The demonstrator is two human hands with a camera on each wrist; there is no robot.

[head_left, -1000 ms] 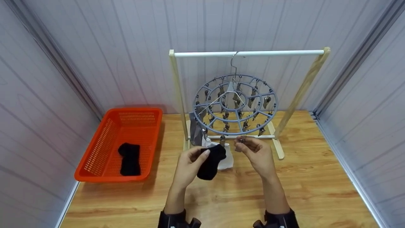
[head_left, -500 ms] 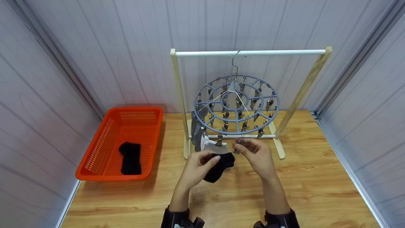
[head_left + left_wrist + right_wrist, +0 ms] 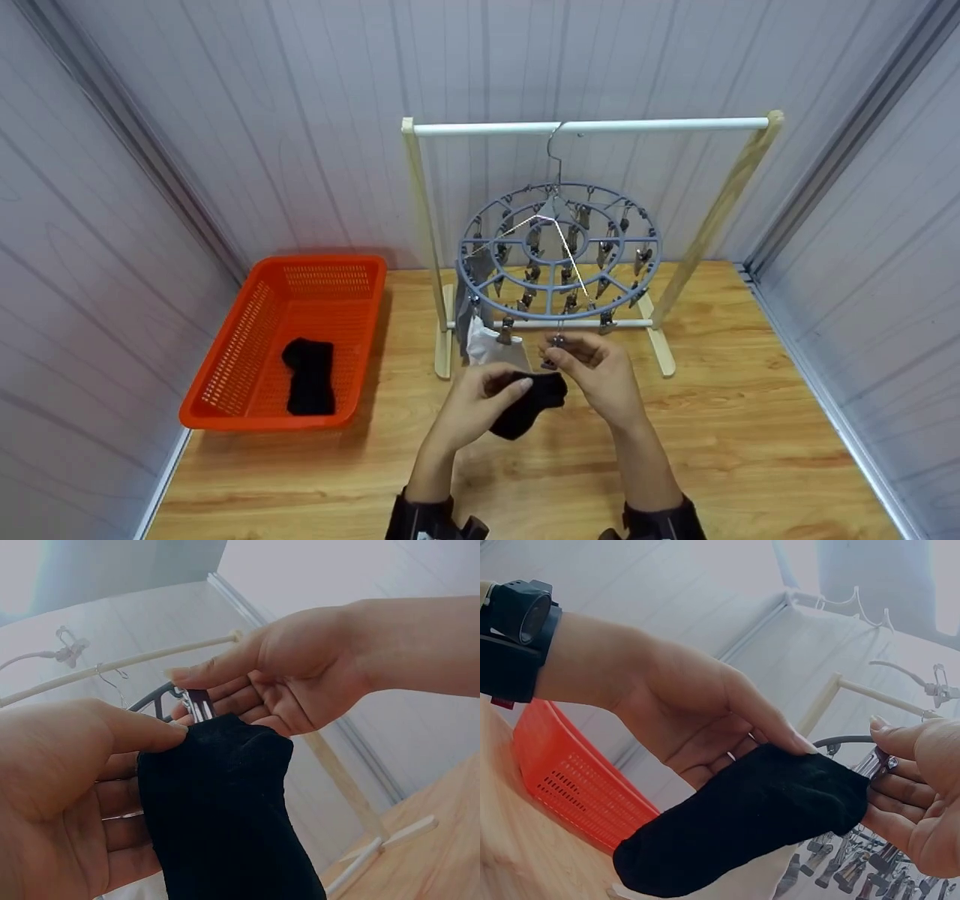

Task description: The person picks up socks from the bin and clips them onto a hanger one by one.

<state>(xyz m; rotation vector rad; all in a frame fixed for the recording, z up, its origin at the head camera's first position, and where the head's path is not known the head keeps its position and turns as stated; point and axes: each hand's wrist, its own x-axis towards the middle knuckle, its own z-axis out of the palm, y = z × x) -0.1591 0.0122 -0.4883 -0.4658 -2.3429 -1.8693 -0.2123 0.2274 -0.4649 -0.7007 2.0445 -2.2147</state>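
Observation:
My left hand [image 3: 474, 405] pinches a black sock [image 3: 529, 405] by its cuff edge, thumb on top, and the toe hangs down. Just to the right, my right hand [image 3: 600, 375] pinches a metal clip [image 3: 201, 706] that hangs from the near rim of a round grey-blue clip hanger [image 3: 559, 313]. In the left wrist view the clip's end meets the sock's top edge; whether the cloth is between its jaws I cannot tell. White and grey socks [image 3: 487, 346] hang from clips at the hanger's left side, partly behind my left hand.
An orange basket [image 3: 259, 416] stands on the left with another black sock [image 3: 310, 379] in it. The hanger hooks onto the white bar [image 3: 660, 125] of a wooden-legged rack [image 3: 724, 210]. Several metal clips dangle from its rings. Panelled walls enclose the wooden surface [image 3: 750, 450].
My left hand has carried the black sock right, up to the clip. My right hand, still holding the clip, has shifted slightly left and down. The hanger has turned a little.

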